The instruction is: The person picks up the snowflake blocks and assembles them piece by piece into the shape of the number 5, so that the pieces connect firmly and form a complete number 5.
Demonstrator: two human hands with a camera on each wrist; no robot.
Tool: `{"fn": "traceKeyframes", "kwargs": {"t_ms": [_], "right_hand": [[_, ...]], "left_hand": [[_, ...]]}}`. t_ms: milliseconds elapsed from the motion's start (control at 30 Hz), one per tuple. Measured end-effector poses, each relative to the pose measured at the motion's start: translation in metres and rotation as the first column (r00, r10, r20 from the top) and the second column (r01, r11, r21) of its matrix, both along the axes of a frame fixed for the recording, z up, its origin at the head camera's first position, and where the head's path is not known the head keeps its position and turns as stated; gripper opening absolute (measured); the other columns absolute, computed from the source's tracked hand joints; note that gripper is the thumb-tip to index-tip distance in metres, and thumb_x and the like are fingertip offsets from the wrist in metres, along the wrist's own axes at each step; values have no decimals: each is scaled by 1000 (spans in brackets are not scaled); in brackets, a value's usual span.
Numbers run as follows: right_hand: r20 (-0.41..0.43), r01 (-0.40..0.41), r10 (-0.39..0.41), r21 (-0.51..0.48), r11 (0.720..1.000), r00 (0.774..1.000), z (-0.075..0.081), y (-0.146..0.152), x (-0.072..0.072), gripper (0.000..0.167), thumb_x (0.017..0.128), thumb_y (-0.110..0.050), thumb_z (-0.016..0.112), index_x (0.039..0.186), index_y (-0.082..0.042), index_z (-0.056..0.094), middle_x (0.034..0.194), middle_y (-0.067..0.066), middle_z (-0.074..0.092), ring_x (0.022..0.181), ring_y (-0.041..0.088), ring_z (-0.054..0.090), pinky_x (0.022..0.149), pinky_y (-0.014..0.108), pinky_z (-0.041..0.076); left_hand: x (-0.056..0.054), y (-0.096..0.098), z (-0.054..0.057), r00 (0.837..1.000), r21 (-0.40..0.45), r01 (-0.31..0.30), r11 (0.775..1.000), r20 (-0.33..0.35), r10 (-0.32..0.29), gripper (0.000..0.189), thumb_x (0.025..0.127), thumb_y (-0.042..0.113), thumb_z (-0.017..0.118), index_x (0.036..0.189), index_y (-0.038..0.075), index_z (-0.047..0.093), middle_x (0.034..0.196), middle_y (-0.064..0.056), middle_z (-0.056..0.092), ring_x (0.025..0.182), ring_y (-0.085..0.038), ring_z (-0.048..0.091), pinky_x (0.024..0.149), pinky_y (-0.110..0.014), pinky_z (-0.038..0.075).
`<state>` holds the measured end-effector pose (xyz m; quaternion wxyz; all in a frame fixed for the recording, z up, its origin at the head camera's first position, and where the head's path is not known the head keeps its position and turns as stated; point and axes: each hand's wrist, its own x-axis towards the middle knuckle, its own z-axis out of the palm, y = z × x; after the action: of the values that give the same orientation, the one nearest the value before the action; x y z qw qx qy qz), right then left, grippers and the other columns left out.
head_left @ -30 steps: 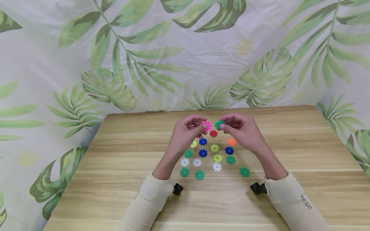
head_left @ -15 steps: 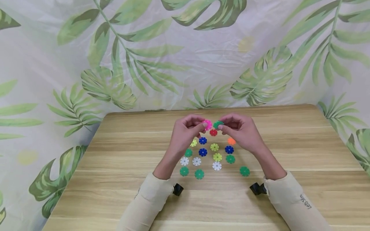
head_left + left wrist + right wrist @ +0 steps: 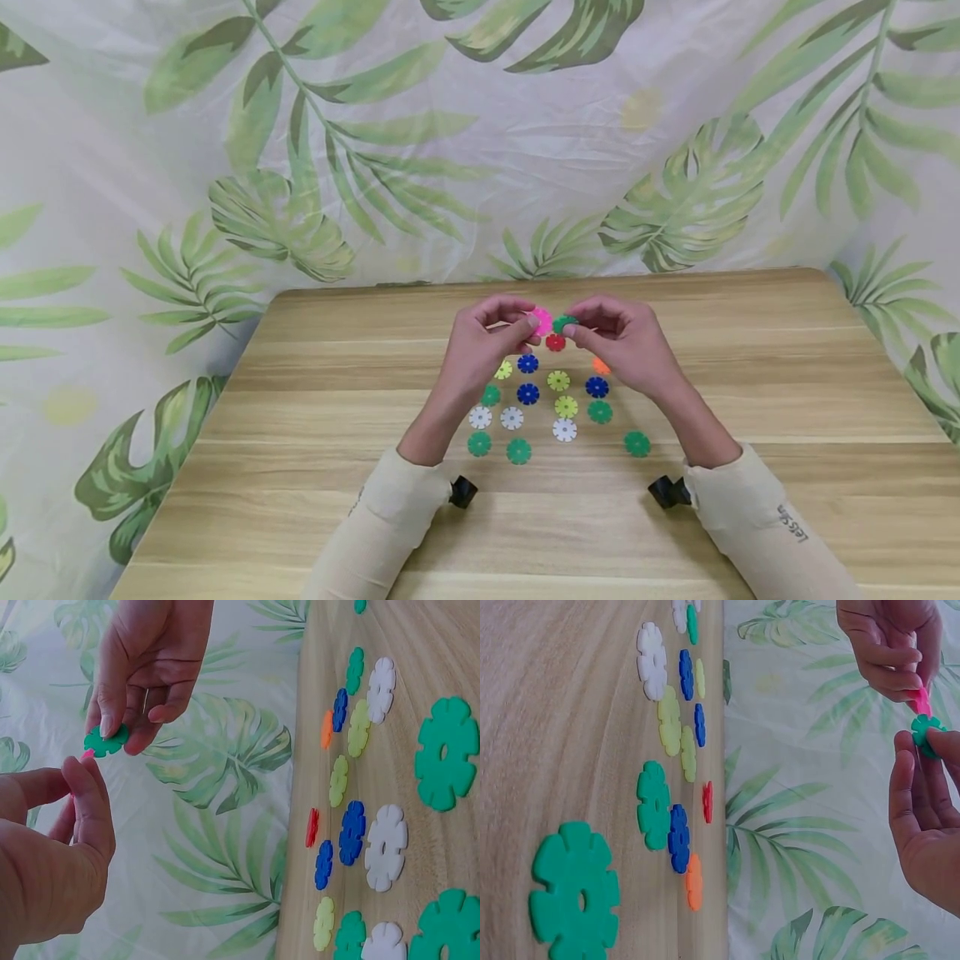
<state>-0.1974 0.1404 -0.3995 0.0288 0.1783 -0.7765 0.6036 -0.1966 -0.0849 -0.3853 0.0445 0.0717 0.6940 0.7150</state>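
My left hand [image 3: 487, 340] pinches a pink notched plastic disc [image 3: 542, 322] between thumb and fingers. A green notched disc [image 3: 562, 324] is pinched by my right hand [image 3: 626, 343]. Both discs are held up above the far part of the table, and their edges meet; in the right wrist view the pink disc [image 3: 922, 702] touches the top of the green disc [image 3: 926, 735]. Whether their slots interlock I cannot tell. Just below the hands, a red disc [image 3: 555, 342] lies on the table.
Several loose discs lie flat on the wooden table [image 3: 300, 467], among them a blue disc [image 3: 528, 394], a white disc [image 3: 565, 430], an orange disc [image 3: 601, 365] and a green disc [image 3: 637, 444]. A leaf-patterned cloth [image 3: 420, 167] hangs behind the table's far edge.
The right hand's green disc has shifted left toward the pink disc. The gap seen between the two discs a second ago has closed.
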Motion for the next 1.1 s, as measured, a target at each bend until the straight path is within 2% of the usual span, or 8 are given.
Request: {"fn": "traceKeyframes", "kwargs": {"t_ms": [167,300,533,733,1000,1100], "right_hand": [[-24,16,-17,-32,999,1000,-1,-1,0,13,98,-6,78,111,-1,77,101,13,79,83,10,74,77,23,63],[-71,22,-26,-47,999,997,-2,-2,0,12,97,-3,78,109,0,79,99,11,80,81,10,74,72,21,61],[-136,18,-25,-46,999,990,-2,-3,0,10,96,1,78,106,-1,80,98,18,79,70,9,67,61,20,54],[-160,21,-26,-35,999,987,-2,-4,0,11,94,4,79,104,-1,81,96,20,79,66,13,63,57,20,48],[-184,33,-35,-13,999,982,-2,-4,0,14,92,7,80,102,-2,82,96,20,80,67,21,65,55,21,47],[-194,31,-35,-21,999,980,-3,-4,0,14,91,7,80,101,-2,82,95,20,80,66,18,64,54,20,45]], "left_hand": [[0,1,0,1000,-2,10,1000,10,-10,17,100,4,73,116,0,74,91,-4,72,77,-14,77,71,-25,65],[0,1,0,1000,13,18,1000,19,-18,17,100,4,73,116,-1,73,90,-4,73,77,-14,77,70,-23,64],[0,0,-2,999,44,31,999,18,-31,17,100,2,72,116,-4,73,88,-3,74,74,-12,76,70,-22,64],[0,0,0,999,75,34,997,22,-36,17,99,0,73,115,-6,73,87,-4,74,74,-11,76,71,-23,65],[1,1,0,998,99,39,994,43,-43,18,99,-2,73,115,-9,72,85,-3,74,72,-11,75,72,-23,65],[2,2,1,997,116,29,993,63,-36,19,99,-2,73,116,-10,72,86,-4,74,72,-10,75,73,-23,65]]}}
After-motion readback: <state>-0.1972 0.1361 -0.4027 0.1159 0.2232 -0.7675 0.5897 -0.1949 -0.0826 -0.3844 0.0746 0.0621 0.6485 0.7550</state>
